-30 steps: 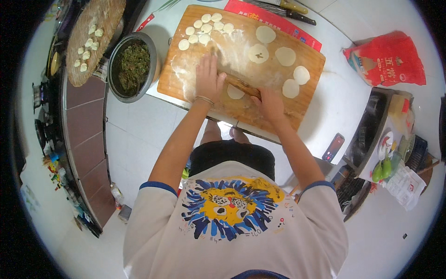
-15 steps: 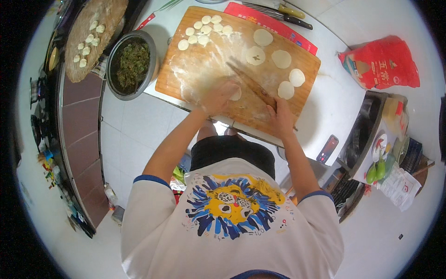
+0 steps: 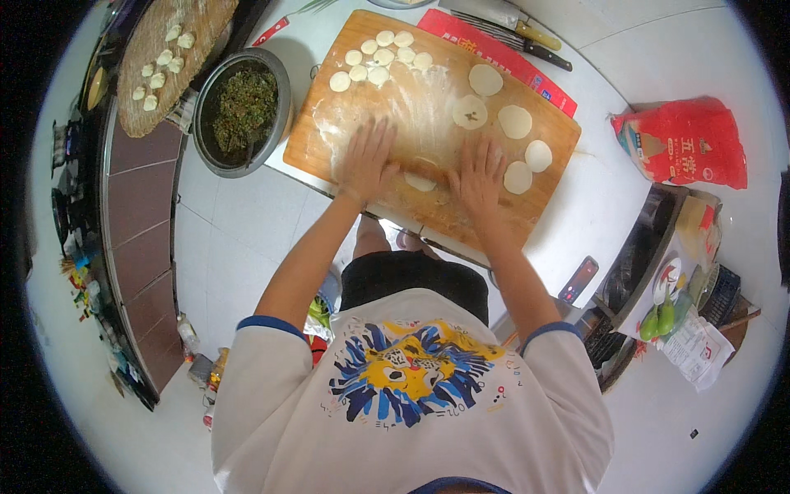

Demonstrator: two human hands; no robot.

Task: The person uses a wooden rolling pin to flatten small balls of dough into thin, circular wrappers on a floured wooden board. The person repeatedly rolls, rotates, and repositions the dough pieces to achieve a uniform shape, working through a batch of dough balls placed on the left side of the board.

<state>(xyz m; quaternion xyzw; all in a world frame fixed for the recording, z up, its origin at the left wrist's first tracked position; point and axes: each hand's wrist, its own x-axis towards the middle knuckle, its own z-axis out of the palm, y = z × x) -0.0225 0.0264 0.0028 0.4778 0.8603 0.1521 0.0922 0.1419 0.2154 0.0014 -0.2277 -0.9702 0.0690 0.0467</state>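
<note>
A dark metal bowl (image 3: 243, 111) is sitting at ten o'clock from the hands, holding chopped green filling (image 3: 243, 105). Further out at ten o'clock, a round woven tray (image 3: 169, 58) is carrying a scatter of folded dumplings (image 3: 160, 59). At three o'clock a red bag (image 3: 683, 142) is lying on the white bench (image 3: 605, 193).

Both hands are lying flat and spread, fingers open, palms pressing down on a wooden rolling pin (image 3: 424, 170) that is showing between them. The left hand (image 3: 367, 160) is covering the pin's left end and the right hand (image 3: 479, 174) its right end; neither is curling around it. A piece of dough (image 3: 420, 182) is lying under the pin, just at six o'clock of its middle.

All this is resting on a floured wooden board (image 3: 395, 90). Small dough lumps (image 3: 380, 58) are clustering at the board's eleven o'clock corner, and flattened round wrappers (image 3: 515, 122) are lining up at two o'clock. A knife (image 3: 527, 37) is lying beyond the board at one o'clock, beside a red flat packet (image 3: 550, 82). The floor (image 3: 230, 230) is showing pale tiles, and a red-brown counter (image 3: 140, 206) is running along nine o'clock.
</note>
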